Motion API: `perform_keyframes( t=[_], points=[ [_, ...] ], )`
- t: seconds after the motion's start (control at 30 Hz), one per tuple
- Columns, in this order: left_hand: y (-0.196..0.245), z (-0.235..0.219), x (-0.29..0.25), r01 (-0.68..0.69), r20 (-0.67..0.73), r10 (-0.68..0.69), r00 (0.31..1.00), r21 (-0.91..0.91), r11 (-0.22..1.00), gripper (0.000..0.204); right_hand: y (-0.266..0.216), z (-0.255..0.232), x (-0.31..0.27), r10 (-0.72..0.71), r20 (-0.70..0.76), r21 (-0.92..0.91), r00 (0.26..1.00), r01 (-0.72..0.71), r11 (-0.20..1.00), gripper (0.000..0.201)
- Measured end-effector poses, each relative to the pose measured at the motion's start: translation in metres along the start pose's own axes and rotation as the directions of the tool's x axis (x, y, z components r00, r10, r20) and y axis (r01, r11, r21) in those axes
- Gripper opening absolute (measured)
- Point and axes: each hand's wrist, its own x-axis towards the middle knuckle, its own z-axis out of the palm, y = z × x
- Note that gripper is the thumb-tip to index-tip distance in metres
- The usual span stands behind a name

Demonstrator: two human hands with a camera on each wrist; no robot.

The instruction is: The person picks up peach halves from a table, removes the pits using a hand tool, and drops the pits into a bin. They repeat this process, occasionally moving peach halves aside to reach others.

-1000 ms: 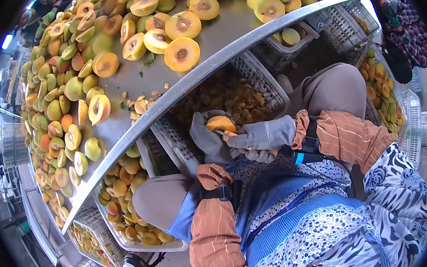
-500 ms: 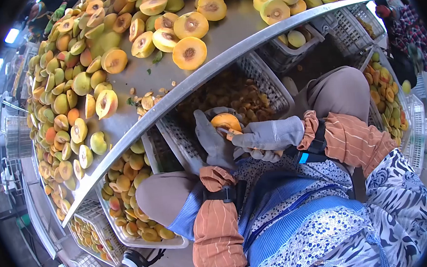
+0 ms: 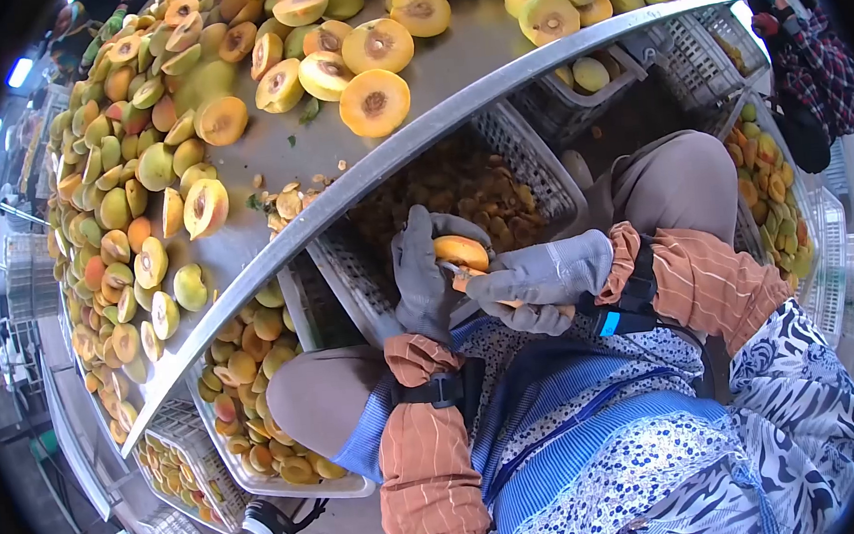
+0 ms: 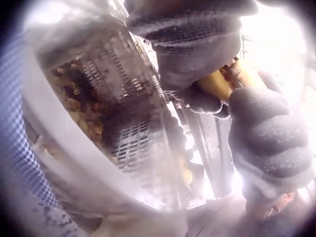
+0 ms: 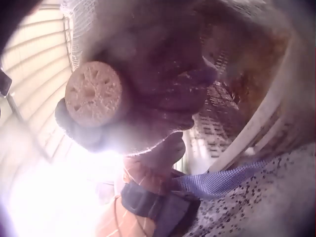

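My gloved left hand (image 3: 420, 280) holds a yellow-orange peach half (image 3: 462, 251) over a crate of scraps, fingers behind the fruit. In my gloved right hand (image 3: 546, 274) is a tool with a tan, round handle (image 5: 94, 94), its flat end sticking out of the fist. The tool's front end (image 3: 461, 278) meets the near side of the peach half, and its metal tip is mostly hidden. Seen from the left wrist, the left hand (image 4: 192, 47) and the right hand (image 4: 269, 133) come close together around the fruit (image 4: 216, 85).
A metal table (image 3: 268, 164) carries many cut peach halves (image 3: 374, 104); its raised rim (image 3: 359, 172) curves in front of me. The crate (image 3: 545, 172) below holds scraps. Fruit-filled crates stand left (image 3: 258, 411) and right (image 3: 767, 185) of my knees. Another person (image 3: 824, 85) is at the upper right.
The peach half has shifted slightly right and turned in the left hand, whose fingers now sit higher around it. The right hand keeps the tool against the fruit.
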Motion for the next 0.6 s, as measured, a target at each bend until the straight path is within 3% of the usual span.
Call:
perform_keyframes(
  t=[0.03,0.07,0.13,0.17,0.2,0.27,0.3,0.37,0.5,0.57,0.6],
  points=[
    [-0.001,-0.001,0.000,-0.003,0.069,0.004,0.998,-0.013,1.000,0.062,0.001,0.000,-0.004,-0.030,0.095,0.035,0.995,0.027,0.999,0.047],
    [-0.001,0.000,-0.001,-0.003,0.067,0.004,0.998,-0.007,1.000,0.062,0.003,0.000,-0.006,-0.033,0.100,0.035,0.994,0.030,0.999,0.047],
    [-0.002,0.001,-0.002,0.012,0.068,-0.010,0.998,-0.023,1.000,0.062,-0.003,0.005,-0.009,-0.014,0.010,-0.020,1.000,0.014,1.000,0.046],
    [-0.010,0.002,-0.001,-0.049,-0.039,0.052,0.998,0.083,0.995,0.063,-0.009,0.013,-0.012,-0.022,-0.164,-0.126,0.986,0.001,0.992,0.046],
    [-0.013,0.004,-0.001,-0.053,-0.137,0.061,0.989,0.064,0.997,0.065,-0.010,0.011,-0.009,-0.019,-0.162,-0.122,0.987,-0.001,0.993,0.045],
    [-0.018,0.001,0.004,0.028,-0.115,-0.050,0.992,-0.185,0.982,0.064,-0.012,0.005,-0.009,0.032,-0.091,-0.062,0.995,-0.038,0.997,0.043],
    [-0.015,0.004,0.002,0.035,-0.108,-0.057,0.993,-0.191,0.981,0.064,-0.008,0.002,-0.007,0.035,-0.098,-0.053,0.995,-0.040,0.998,0.043],
    [-0.006,0.008,0.001,0.130,-0.118,-0.186,0.975,-0.376,0.918,0.062,-0.005,-0.005,-0.005,-0.081,0.049,0.002,0.995,0.081,0.997,0.041],
    [-0.011,0.006,0.003,0.204,-0.045,-0.241,0.969,-0.399,0.894,0.058,-0.003,-0.003,-0.007,-0.122,0.058,0.096,0.991,0.116,0.989,0.042],
    [-0.013,0.004,0.006,0.257,-0.011,-0.325,0.946,-0.585,0.769,0.055,-0.004,-0.001,-0.006,-0.121,0.023,0.094,0.992,0.118,0.989,0.043],
    [-0.022,-0.003,0.010,0.254,-0.009,-0.319,0.948,-0.587,0.769,0.055,-0.005,0.000,-0.007,-0.122,-0.005,0.089,0.993,0.122,0.989,0.044]
  ],
)
